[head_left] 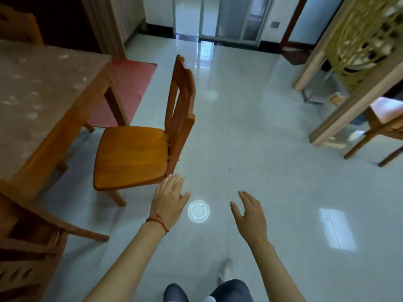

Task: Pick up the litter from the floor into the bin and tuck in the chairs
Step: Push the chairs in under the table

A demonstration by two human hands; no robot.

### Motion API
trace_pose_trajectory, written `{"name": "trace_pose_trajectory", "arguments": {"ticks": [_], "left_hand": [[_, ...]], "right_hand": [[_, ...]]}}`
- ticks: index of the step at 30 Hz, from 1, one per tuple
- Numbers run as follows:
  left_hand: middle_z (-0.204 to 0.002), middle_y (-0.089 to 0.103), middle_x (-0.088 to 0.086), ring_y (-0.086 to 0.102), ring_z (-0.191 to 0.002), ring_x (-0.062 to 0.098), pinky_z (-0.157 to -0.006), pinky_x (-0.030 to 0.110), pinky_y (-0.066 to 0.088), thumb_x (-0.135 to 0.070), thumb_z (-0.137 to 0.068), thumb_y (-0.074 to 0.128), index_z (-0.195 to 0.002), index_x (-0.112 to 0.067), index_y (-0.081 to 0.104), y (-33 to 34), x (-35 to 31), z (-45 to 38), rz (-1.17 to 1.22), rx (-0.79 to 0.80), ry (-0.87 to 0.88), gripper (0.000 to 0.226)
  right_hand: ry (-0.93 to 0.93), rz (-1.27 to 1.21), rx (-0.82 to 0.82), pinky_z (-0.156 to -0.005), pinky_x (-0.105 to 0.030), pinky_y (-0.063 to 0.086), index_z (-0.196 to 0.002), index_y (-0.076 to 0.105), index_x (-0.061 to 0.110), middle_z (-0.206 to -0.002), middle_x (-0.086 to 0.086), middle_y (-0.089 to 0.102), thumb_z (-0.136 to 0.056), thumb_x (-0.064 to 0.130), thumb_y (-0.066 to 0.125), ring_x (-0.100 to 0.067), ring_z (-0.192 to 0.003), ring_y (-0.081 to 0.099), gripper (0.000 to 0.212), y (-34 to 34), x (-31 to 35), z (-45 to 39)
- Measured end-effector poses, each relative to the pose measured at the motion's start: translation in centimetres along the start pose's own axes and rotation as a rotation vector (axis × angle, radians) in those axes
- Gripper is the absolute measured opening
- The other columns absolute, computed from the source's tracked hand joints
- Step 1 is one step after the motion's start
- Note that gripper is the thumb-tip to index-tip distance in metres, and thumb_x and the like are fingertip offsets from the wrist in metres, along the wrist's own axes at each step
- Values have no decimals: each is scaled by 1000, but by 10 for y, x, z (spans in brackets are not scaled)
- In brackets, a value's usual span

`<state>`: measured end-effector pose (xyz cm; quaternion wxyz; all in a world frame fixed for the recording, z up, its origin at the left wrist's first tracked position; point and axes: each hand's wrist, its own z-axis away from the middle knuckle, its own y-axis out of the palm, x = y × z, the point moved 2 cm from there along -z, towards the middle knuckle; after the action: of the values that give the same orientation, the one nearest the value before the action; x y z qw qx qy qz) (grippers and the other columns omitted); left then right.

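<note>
Reaching for litter, both our hands spread and empty.
The lid (198, 211) lies on the floor (272, 171); the chair (139, 149) stands untucked.

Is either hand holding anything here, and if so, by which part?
Nothing is held. The left hand and right hand are both open above the floor, either side of the clear plastic lid.
</note>
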<state>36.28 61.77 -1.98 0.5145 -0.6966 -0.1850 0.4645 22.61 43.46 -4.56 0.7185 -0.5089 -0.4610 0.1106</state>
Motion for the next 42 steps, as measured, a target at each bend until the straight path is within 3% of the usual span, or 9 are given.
{"name": "trace_pose_trajectory", "arguments": {"ticks": [6,16,18,20,22,31,34,38,42], "left_hand": [[-130,53,21,44,-125,38,-105,47,34,-28,-86,58,-123,-1,52,41,-62,-52,2,49,85,46],[-135,49,20,39,-130,35,-107,46,30,-29,-88,55,-127,-2,48,88,-139,-143,35,76,24,48],[-135,49,19,39,-130,35,-107,45,30,-43,-90,43,-127,-3,48,92,-148,-165,35,88,9,55],[-135,49,19,38,-131,34,-107,45,31,-63,-85,14,-128,-3,47,93,-155,-187,35,96,18,81],[-135,49,19,39,-130,35,-107,45,32,-70,-79,-2,-128,-3,47,95,-158,-213,38,86,16,97],[-137,47,19,37,-131,34,-109,44,29,-73,-75,-10,-129,-3,46,105,-152,-366,29,125,7,104],[-137,46,18,37,-132,34,-109,44,29,-71,-77,-4,-129,-3,46,101,-145,-416,36,117,-19,98],[-143,41,15,30,-136,30,-112,39,22,-44,-91,38,-132,-5,42,97,-135,-475,1,121,-56,56],[-143,40,14,29,-137,29,-112,40,22,-44,-91,37,-133,-6,42,94,-130,-515,17,87,-107,57]], "right_hand": [[46,19,-16,-105,-32,33,-133,45,14,-140,-5,46,-91,37,51,-19,-132,37,49,-37,-58,-42],[-11,20,-26,-104,-35,35,-132,46,15,-140,-5,47,-90,35,53,-19,-131,38,48,-91,-117,-163],[-22,24,-30,-103,-36,35,-132,46,15,-140,-5,47,-90,35,53,-20,-131,38,47,-98,-122,-189],[-27,19,-28,-104,-35,34,-132,46,15,-140,-5,46,-90,35,53,-19,-131,38,47,-101,-124,-215],[-35,12,-27,-104,-35,33,-133,46,15,-140,-5,46,-90,36,52,-19,-132,37,48,-102,-124,-243],[-52,12,-13,-106,-35,32,-134,44,15,-142,-5,45,-91,36,51,-19,-133,36,48,-96,-106,-394],[-78,12,10,-106,-34,32,-135,43,16,-143,-4,43,-91,37,50,-18,-133,35,49,-96,-90,-447],[-104,12,16,-106,-33,31,-134,43,15,-142,-4,44,-91,36,50,-18,-133,35,48,-95,-69,-508],[-149,-7,45,-106,-31,31,-134,43,15,-142,-5,44,-91,37,50,-18,-132,36,49,-90,-54,-555]]}}
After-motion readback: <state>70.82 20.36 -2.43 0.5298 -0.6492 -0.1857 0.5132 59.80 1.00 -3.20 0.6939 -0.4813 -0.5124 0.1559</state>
